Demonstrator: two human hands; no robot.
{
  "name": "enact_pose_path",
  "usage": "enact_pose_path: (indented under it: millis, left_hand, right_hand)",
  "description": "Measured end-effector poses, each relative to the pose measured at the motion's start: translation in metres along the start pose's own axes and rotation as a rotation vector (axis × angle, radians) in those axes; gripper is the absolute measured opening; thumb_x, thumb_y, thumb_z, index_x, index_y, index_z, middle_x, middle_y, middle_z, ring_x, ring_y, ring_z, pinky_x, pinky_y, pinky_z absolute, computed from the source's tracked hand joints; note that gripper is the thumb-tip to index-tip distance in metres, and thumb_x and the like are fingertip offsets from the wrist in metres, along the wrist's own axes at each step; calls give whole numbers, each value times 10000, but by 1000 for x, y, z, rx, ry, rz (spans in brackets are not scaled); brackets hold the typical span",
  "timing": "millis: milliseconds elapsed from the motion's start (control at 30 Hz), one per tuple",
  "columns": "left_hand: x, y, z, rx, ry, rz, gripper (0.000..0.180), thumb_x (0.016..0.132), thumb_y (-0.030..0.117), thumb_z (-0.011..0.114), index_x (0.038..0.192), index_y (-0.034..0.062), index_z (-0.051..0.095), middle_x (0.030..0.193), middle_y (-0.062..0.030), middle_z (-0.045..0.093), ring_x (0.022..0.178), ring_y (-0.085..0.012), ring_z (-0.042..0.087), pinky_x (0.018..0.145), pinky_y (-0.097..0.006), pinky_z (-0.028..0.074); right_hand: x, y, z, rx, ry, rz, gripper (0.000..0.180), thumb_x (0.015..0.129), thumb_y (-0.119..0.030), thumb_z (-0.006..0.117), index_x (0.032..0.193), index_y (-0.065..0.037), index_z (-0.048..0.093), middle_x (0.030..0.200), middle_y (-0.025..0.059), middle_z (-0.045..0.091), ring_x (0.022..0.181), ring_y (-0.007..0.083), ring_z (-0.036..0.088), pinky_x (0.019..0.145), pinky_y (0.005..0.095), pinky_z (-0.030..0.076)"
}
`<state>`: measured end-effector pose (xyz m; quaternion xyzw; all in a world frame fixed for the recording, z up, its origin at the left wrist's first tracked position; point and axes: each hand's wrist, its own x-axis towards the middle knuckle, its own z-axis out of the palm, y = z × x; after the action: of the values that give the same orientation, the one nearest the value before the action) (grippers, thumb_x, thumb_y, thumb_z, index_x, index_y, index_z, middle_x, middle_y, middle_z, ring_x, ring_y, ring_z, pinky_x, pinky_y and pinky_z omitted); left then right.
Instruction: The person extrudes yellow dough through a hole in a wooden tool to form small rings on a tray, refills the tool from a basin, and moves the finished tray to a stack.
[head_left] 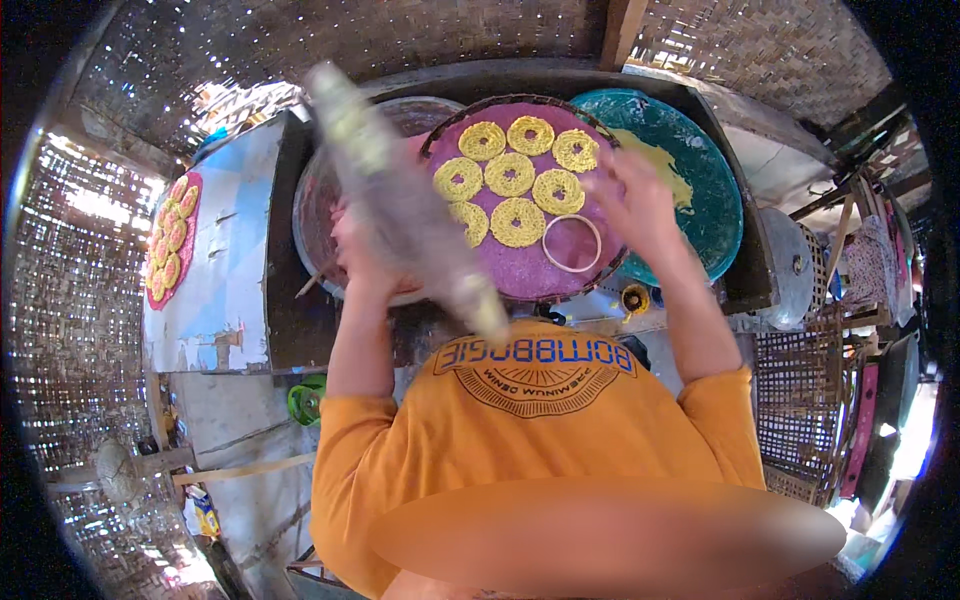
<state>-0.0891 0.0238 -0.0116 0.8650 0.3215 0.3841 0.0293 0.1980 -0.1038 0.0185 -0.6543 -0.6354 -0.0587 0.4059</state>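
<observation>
Gripping a long, motion-blurred thing (412, 210) smeared with yellow, the left hand (365, 250) is closed on it, fingertips partly hidden, and it slants in the air over the grey basin (313, 215) and the left side of a round purple tray (522, 276); eight yellow rings (515, 237) and, lower right, a pale hoop (545, 243) lie there, while the blurred right hand (645, 200) has its fingers apart at the tray's right edge, beside the teal basin (718, 200)

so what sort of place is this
Probably a small, rustic food workshop or home kitchen: woven walls, rows of yellow rings on a round purple mat, and a big teal basin.
</observation>
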Motion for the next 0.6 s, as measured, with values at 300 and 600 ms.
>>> enact_pose_path:
  millis: [300,600]
  left_hand:
    - [133,113,-13,-10,150,498,155,626,204,578,696,66,572,624,-77,591,582,-276,575,613,-370,458]
    - [83,109,-37,18,-144,704,151,562,190,604,636,92,515,570,-51,546,533,-219,552,571,-325,444]
  right_hand:
    - [84,-128,-70,-251,392,-588,350,718,-122,630,1025,18,534,913,158,563,796,303,562,743,350,439]
    - [13,-106,-100,371,-119,-226,432,659,-26,650,1013,-54,403,798,62,485,675,122,454,625,257,379]
